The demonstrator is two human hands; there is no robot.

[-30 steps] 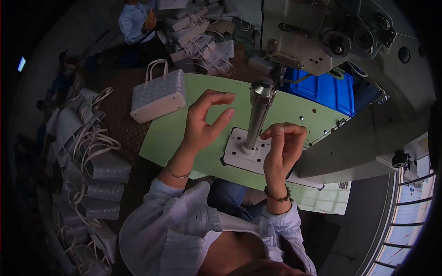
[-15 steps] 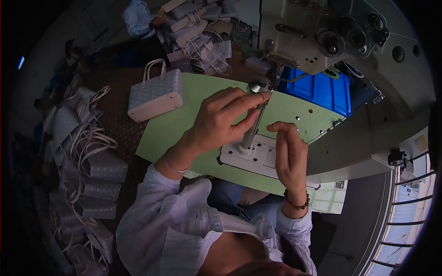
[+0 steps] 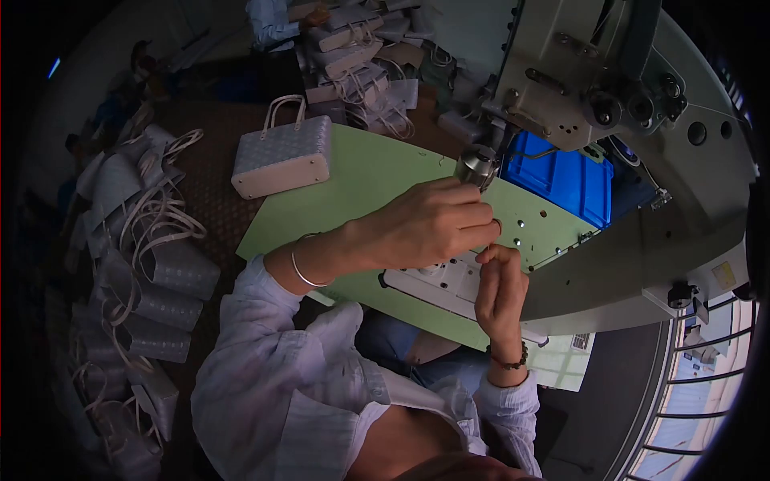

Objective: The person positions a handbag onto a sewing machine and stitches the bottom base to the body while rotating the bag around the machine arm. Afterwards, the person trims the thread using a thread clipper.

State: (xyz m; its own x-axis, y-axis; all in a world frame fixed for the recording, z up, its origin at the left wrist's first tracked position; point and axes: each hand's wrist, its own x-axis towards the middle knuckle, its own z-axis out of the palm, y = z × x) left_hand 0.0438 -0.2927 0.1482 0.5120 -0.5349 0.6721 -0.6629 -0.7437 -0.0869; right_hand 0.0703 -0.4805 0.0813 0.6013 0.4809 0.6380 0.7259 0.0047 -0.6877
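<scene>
Near the middle of the view, my left hand (image 3: 437,223) reaches across the sewing machine's post, just below its round metal head (image 3: 477,163). Its fingers are pinched together; anything between them is too small to name. My right hand (image 3: 501,295) is raised close beside it, fingers curled and fingertips pressed together near the left fingertips. What it may hold cannot be made out. Beneath the hands lies the white base plate (image 3: 441,287) on the green tabletop (image 3: 361,168). The post is mostly hidden behind my left hand.
A grey handbag (image 3: 282,152) with a pale base stands at the table's left edge. More bags (image 3: 164,305) lie at far left and in a back pile (image 3: 353,56), beside a person in a light shirt (image 3: 270,22). A blue crate (image 3: 561,176) sits behind the machine arm (image 3: 634,232).
My left hand has moved right and down, from the post's top toward my right hand. My right hand has shifted slightly down, and the fingertips are now nearer each other. The view has shifted a little.
</scene>
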